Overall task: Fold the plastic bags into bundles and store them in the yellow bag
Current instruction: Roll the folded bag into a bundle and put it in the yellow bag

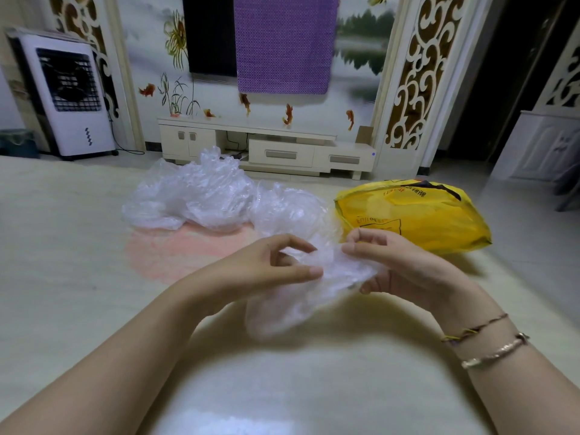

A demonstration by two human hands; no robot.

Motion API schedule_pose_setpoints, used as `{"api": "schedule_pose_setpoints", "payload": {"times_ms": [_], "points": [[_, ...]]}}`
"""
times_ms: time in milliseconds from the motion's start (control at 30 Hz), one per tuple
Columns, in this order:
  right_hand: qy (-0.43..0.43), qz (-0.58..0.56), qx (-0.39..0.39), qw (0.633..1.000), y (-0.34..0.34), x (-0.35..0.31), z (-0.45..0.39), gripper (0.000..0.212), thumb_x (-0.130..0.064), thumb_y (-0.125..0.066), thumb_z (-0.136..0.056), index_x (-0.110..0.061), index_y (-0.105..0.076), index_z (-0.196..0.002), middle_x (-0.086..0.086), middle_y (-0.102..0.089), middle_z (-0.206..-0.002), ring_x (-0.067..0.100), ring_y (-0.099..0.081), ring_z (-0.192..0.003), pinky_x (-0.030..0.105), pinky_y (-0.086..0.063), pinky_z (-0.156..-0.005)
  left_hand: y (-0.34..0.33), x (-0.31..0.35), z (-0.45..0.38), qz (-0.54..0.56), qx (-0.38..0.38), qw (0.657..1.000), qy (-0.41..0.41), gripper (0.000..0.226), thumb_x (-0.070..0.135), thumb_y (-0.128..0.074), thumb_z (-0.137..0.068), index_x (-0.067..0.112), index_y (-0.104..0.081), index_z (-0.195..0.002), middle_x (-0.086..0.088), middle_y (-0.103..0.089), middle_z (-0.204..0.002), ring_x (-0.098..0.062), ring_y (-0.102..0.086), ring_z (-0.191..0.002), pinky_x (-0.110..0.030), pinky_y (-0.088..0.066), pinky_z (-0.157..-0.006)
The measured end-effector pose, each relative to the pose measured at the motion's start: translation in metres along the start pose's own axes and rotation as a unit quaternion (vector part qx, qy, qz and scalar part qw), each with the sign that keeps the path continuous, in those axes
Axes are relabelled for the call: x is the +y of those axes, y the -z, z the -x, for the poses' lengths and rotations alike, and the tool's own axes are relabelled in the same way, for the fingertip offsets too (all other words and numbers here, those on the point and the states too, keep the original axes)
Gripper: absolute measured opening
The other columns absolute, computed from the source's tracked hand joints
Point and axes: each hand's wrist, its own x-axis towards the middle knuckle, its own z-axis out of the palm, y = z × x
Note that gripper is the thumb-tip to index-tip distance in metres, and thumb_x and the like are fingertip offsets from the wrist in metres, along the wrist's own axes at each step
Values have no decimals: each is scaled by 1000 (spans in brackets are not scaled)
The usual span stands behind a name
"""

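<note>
Both hands, left (276, 265) and right (392, 262), pinch a crumpled clear plastic bag (314, 287) (open floor below), near the bulging yellow plastic bag (417, 215) and heaped clear bags (194, 193).

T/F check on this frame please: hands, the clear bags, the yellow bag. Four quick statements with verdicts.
1. Both hands, left hand and right hand, hold one clear plastic bag. True.
2. The yellow bag lies to the left of the loose bag pile. False: it lies to the pile's right.
3. The bag in the hands is already a tight bundle. False: it hangs loose and crumpled.
4. The right wrist wears bracelets. True.
</note>
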Motion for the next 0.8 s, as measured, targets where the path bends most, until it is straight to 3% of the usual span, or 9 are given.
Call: {"api": "schedule_pose_setpoints", "payload": {"times_ms": [100,167,233,300,400,467,600,700,800], "points": [[9,-47,39,998,0,0,-3,27,-20,-66,-86,-4,-59,-107,9,-63,-86,16,-61,-59,22,-49,-47,3,0,1,26,2,1000,9,43,38,-83,-71,32,-65,-111,-19,-68,-98,-18,-66,-88,-36,-50,-90],[46,-119,97,987,0,2,-8,39,-21,-61,-91,1,-53,-121,14,-62,-101,20,-65,-70,25,-53,-50,5,4,1,70,58,996,11,35,26,-80,-78,28,-66,-110,-14,-71,-97,-17,-67,-80,-27,-53,-74],[106,-106,173,974,-2,7,-15,32,-17,-59,-92,-5,-50,-120,14,-60,-117,24,-68,-90,33,-59,-64,5,6,-1,137,130,982,21,31,18,-75,-82,23,-65,-111,-6,-70,-87,-10,-65,-67,-19,-49,-59],[211,133,258,933,-4,13,-19,35,-14,-64,-89,-19,-46,-118,1,-54,-126,19,-59,-113,34,-54,-86,5,5,-4,206,195,958,34,31,15,-72,-85,22,-62,-113,5,-70,-76,-7,-66,-61,-20,-49,-57],[356,460,213,785,-10,25,-21,58,-25,-69,-78,-27,-39,-128,-9,-41,-130,15,-43,-121,28,-36,-101,4,-1,-9,246,254,933,71,35,16,-70,-86,21,-56,-118,2,-68,-87,-13,-65,-69,-24,-50,-56],[370,519,152,755,-22,29,-21,63,-34,-70,-73,-30,-37,-127,-7,-37,-130,18,-41,-119,28,-32,-102,1,-4,-11,254,265,926,86,38,16,-68,-88,18,-52,-122,-4,-67,-94,-15,-65,-70,-22,-50,-47],[362,597,88,710,-40,37,-24,49,-22,-72,-71,-31,-45,-111,-10,-40,-123,15,-40,-110,30,-40,-91,-5,-11,-15,261,235,929,118,43,16,-65,-90,12,-43,-127,-17,-61,-114,-25,-67,-83,-31,-56,-57],[353,591,40,724,-38,36,-24,30,-11,-66,-71,-26,-52,-94,-11,-52,-105,15,-45,-97,35,-45,-78,-4,-12,-15,224,235,936,140,45,15,-66,-89,14,-42,-127,-15,-60,-116,-19,-63,-70,-23,-49,-47],[300,493,19,816,-33,33,-18,14,-16,-57,-76,-22,-58,-88,-12,-59,-89,10,-53,-88,31,-44,-77,1,-16,-12,21,285,953,100,50,15,-71,-82,21,-42,-122,-1,-59,-94,-9,-56,-59,-17,-39,-45]]}}
